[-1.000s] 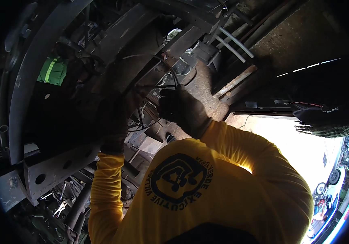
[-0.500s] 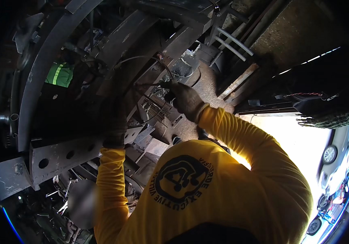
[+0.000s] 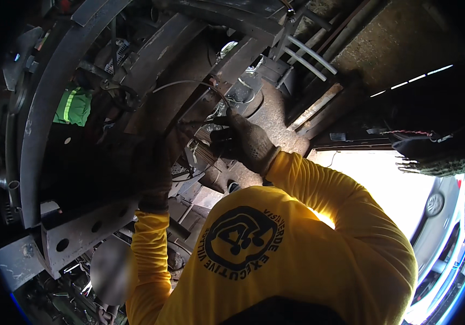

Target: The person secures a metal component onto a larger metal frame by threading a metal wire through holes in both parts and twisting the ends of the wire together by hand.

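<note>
My right hand point(image 3: 250, 142), in a knitted work glove, is raised beside a dark steel beam point(image 3: 239, 58). Its fingers are curled, and a thin curved cable or rod point(image 3: 192, 82) runs up to its knuckles. A slim dark piece point(image 3: 202, 122) reaches from the fingertips toward the steel; what the fingers hold is too dark to name. My left hand point(image 3: 155, 181), in a dark glove, is up against the shadowed steel frame, its fingers lost in the dark. Just beyond my hands is a bundle of thin rods point(image 3: 204, 154).
A steel bar with round holes point(image 3: 78, 234) crosses at left, below a large curved beam point(image 3: 46, 122). Green cloth with a bright stripe point(image 3: 73, 107) shows behind the frame. Pipes point(image 3: 311, 58) jut out at upper right. A car point(image 3: 438, 216) is visible through the bright opening at right.
My right hand has shifted slightly down, and its curled fingers show more plainly. My left hand stays at the frame. The whole view has turned a little, shifting the car outside.
</note>
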Motion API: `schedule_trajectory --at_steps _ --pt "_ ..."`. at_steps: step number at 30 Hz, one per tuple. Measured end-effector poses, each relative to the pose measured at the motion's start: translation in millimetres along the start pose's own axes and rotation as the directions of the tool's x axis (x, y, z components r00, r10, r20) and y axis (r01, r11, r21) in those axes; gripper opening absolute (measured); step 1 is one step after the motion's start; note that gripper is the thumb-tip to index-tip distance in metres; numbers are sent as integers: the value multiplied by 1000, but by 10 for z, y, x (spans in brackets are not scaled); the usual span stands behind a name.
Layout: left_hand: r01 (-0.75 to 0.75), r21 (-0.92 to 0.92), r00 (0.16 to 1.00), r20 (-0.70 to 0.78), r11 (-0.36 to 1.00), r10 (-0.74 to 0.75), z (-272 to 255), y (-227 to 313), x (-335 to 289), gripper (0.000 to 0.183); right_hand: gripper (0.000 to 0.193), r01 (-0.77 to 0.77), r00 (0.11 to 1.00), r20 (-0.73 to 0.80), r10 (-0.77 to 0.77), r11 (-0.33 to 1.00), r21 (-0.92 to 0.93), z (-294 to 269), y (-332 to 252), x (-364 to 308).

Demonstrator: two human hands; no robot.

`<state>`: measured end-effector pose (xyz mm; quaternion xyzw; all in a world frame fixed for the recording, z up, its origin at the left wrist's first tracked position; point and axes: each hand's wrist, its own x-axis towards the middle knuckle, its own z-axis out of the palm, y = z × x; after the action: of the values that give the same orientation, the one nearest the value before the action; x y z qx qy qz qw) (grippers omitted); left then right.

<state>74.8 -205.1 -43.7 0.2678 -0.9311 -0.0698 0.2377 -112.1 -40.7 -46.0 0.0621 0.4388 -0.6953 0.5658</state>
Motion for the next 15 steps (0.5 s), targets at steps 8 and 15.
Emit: schedule_trajectory --at_steps 8,15 --pt "158 -344 982 151 926 -111 130 -209 -131 37 68 172 974 -125 -189 976 -134 86 255 128" --pt "149 -399 987 8 905 -159 125 -124 -39 26 57 152 979 -94 -178 960 -235 38 117 104"
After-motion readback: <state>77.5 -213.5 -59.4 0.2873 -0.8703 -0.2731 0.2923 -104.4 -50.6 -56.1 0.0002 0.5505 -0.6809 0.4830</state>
